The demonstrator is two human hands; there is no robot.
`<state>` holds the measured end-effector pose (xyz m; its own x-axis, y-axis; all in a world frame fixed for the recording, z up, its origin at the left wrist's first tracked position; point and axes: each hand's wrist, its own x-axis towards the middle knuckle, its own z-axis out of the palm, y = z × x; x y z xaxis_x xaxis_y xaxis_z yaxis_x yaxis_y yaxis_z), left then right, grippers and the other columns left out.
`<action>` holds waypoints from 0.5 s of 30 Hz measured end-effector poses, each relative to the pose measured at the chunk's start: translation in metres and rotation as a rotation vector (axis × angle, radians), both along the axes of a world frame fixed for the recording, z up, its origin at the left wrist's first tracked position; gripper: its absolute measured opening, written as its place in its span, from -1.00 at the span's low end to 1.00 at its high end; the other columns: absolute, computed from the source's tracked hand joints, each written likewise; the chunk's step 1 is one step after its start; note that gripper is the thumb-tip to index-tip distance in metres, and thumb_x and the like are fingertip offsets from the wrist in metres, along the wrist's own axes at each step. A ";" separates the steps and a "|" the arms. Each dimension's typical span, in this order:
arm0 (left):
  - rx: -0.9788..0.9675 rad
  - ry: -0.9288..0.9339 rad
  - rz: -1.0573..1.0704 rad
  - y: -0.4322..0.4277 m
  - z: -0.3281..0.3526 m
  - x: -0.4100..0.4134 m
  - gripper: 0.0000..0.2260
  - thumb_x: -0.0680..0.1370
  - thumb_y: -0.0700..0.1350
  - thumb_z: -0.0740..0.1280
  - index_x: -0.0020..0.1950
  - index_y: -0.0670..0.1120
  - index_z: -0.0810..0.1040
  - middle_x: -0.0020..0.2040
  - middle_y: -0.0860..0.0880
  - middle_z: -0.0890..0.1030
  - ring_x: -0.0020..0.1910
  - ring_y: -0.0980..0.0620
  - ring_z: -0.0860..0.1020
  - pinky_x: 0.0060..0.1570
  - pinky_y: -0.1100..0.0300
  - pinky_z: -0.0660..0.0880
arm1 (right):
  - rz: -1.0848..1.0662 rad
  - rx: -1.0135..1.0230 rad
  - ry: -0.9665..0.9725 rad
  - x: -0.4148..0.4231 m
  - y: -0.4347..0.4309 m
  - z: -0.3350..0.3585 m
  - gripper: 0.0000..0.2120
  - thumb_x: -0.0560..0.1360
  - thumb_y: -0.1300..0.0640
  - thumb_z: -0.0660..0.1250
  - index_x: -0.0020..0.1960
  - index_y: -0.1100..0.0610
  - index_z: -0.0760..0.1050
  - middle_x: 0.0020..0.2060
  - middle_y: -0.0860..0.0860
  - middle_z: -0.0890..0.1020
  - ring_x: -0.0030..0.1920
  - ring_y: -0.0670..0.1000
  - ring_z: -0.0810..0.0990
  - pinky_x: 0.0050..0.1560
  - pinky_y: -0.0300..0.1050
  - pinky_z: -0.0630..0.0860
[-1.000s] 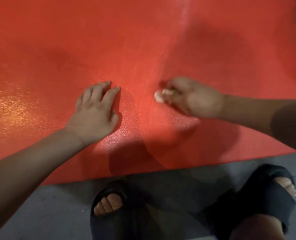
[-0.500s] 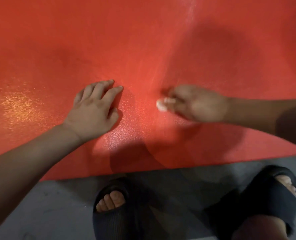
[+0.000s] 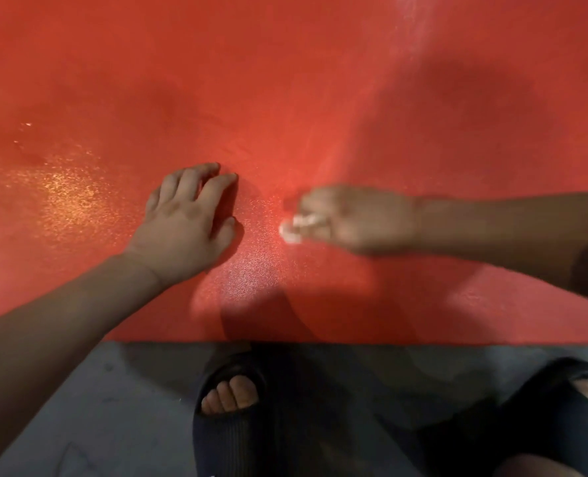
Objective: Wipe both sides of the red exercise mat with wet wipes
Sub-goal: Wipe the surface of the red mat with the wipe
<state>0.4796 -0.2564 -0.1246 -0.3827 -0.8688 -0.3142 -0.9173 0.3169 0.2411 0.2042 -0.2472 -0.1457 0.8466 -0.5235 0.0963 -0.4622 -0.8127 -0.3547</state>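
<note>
The red exercise mat lies flat on the floor and fills most of the head view. My left hand rests palm down on the mat, fingers nearly straight. To its right, my right hand grips a small crumpled white wet wipe and holds it against the mat. Only a bit of the wipe shows past the fingers. The right hand is blurred. Wet, glossy patches shine on the mat left of my left hand and between the two hands.
The mat's near edge runs across the lower part of the view, with grey floor below it. My two feet in dark slippers stand on the floor just in front of that edge.
My right hand with the wipe has slid down the mat toward its near edge. My left hand has stayed pressed on the mat. The view has shifted slightly.
</note>
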 end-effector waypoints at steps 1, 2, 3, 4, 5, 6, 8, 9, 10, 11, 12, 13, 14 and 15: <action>-0.002 0.001 0.001 0.000 0.000 0.000 -0.36 0.47 0.21 0.17 0.53 0.03 0.35 0.49 -0.08 0.34 0.43 -0.20 0.29 0.33 -0.28 0.35 | -0.150 -0.049 -0.041 -0.005 -0.024 -0.004 -0.40 0.73 -0.12 -0.09 0.17 0.30 0.55 -0.14 0.16 0.50 -0.17 0.12 0.45 -0.15 0.07 0.46; -0.005 0.001 0.001 0.000 -0.001 0.000 -0.36 0.46 0.21 0.17 0.52 0.03 0.35 0.48 -0.08 0.34 0.43 -0.20 0.29 0.33 -0.28 0.35 | -0.292 -0.087 -0.034 -0.011 -0.047 -0.005 -0.42 0.72 -0.14 -0.04 0.17 0.29 0.56 -0.14 0.19 0.50 -0.17 0.16 0.46 -0.15 0.09 0.46; -0.005 0.001 0.004 0.000 0.000 -0.001 -0.37 0.46 0.21 0.18 0.52 0.03 0.35 0.48 -0.08 0.34 0.43 -0.20 0.29 0.34 -0.28 0.35 | -0.446 -0.097 -0.005 -0.018 -0.066 -0.005 -0.52 0.71 -0.06 0.04 0.19 0.27 0.57 -0.13 0.21 0.50 -0.16 0.19 0.48 -0.14 0.09 0.48; -0.003 0.002 0.009 0.000 0.000 -0.001 -0.37 0.46 0.21 0.18 0.51 0.03 0.36 0.47 -0.08 0.34 0.42 -0.20 0.29 0.34 -0.28 0.34 | -0.560 -0.075 0.021 -0.022 -0.076 -0.007 -0.63 0.67 0.04 0.10 0.22 0.24 0.57 -0.12 0.23 0.50 -0.14 0.22 0.50 -0.11 0.11 0.50; -0.002 0.004 0.014 -0.001 0.000 -0.002 -0.37 0.46 0.21 0.17 0.50 0.03 0.37 0.47 -0.07 0.35 0.42 -0.19 0.29 0.33 -0.28 0.34 | -0.604 -0.098 0.013 -0.016 -0.078 -0.009 -0.68 0.64 0.10 0.14 0.23 0.22 0.56 -0.11 0.22 0.49 -0.13 0.23 0.51 -0.09 0.13 0.52; -0.005 0.009 0.017 -0.002 0.000 -0.002 -0.38 0.46 0.21 0.17 0.50 0.03 0.37 0.46 -0.07 0.35 0.42 -0.19 0.30 0.33 -0.28 0.34 | -0.594 -0.064 -0.004 -0.006 -0.070 -0.009 -0.71 0.64 0.12 0.16 0.23 0.21 0.55 -0.10 0.21 0.49 -0.12 0.21 0.51 -0.10 0.13 0.52; -0.015 0.019 0.023 -0.003 0.000 -0.001 -0.40 0.47 0.20 0.17 0.48 0.03 0.39 0.45 -0.07 0.36 0.40 -0.18 0.31 0.32 -0.27 0.35 | -0.392 -0.014 0.023 0.017 -0.034 -0.007 -0.71 0.70 -0.01 0.09 0.21 0.12 0.49 -0.09 0.10 0.45 -0.12 0.04 0.46 -0.12 0.03 0.49; -0.020 0.023 0.033 -0.004 0.000 0.000 -0.41 0.47 0.18 0.17 0.48 0.02 0.39 0.45 -0.07 0.36 0.39 -0.18 0.32 0.32 -0.26 0.35 | -0.245 0.076 -0.005 0.026 -0.011 -0.007 -0.66 0.71 -0.11 0.02 0.18 0.07 0.46 -0.08 0.04 0.44 -0.12 -0.07 0.43 -0.11 -0.09 0.47; -0.025 0.028 0.044 -0.004 -0.001 0.002 -0.42 0.48 0.17 0.17 0.48 0.01 0.40 0.45 -0.08 0.36 0.39 -0.18 0.32 0.32 -0.25 0.35 | -0.087 0.115 0.002 0.032 0.012 -0.005 -0.62 0.70 -0.18 -0.03 0.16 0.04 0.43 -0.07 -0.01 0.43 -0.12 -0.13 0.40 -0.10 -0.19 0.44; -0.031 0.032 0.057 -0.004 -0.001 0.004 -0.43 0.48 0.14 0.18 0.47 0.00 0.40 0.45 -0.08 0.36 0.38 -0.19 0.32 0.31 -0.24 0.35 | 0.061 0.104 -0.013 0.036 0.031 -0.007 -0.61 0.70 -0.20 -0.03 0.17 0.05 0.40 -0.06 -0.04 0.41 -0.09 -0.12 0.40 -0.04 -0.20 0.43; -0.036 0.035 0.068 -0.005 -0.002 0.007 -0.44 0.48 0.12 0.20 0.47 0.00 0.40 0.44 -0.08 0.36 0.37 -0.19 0.32 0.30 -0.24 0.35 | 0.158 0.052 0.019 0.038 0.041 -0.005 -0.64 0.71 -0.17 -0.01 0.21 0.06 0.38 -0.04 -0.05 0.39 -0.05 -0.08 0.39 0.04 -0.14 0.46; -0.038 0.037 0.077 -0.004 -0.003 0.010 -0.45 0.49 0.11 0.21 0.48 0.00 0.40 0.44 -0.08 0.36 0.36 -0.19 0.32 0.30 -0.24 0.35 | 0.198 0.038 0.015 0.035 0.040 -0.013 -0.66 0.72 -0.17 0.00 0.21 0.06 0.37 -0.04 -0.06 0.37 -0.04 -0.06 0.38 0.08 -0.07 0.48; -0.039 0.040 0.083 -0.004 -0.004 0.013 -0.45 0.49 0.10 0.22 0.48 0.00 0.40 0.44 -0.08 0.36 0.35 -0.19 0.32 0.30 -0.24 0.34 | 0.202 0.048 0.008 0.031 0.028 -0.013 -0.62 0.71 -0.20 -0.03 0.19 0.05 0.39 -0.06 -0.07 0.38 -0.05 -0.06 0.38 0.07 -0.03 0.49; -0.041 0.044 0.085 -0.004 -0.004 0.015 -0.45 0.50 0.11 0.22 0.48 0.00 0.39 0.44 -0.08 0.36 0.35 -0.20 0.33 0.32 -0.24 0.34 | 0.171 0.007 0.003 0.028 0.009 -0.016 -0.56 0.71 -0.21 -0.06 0.18 0.07 0.44 -0.08 -0.05 0.41 -0.09 -0.04 0.40 -0.01 -0.01 0.49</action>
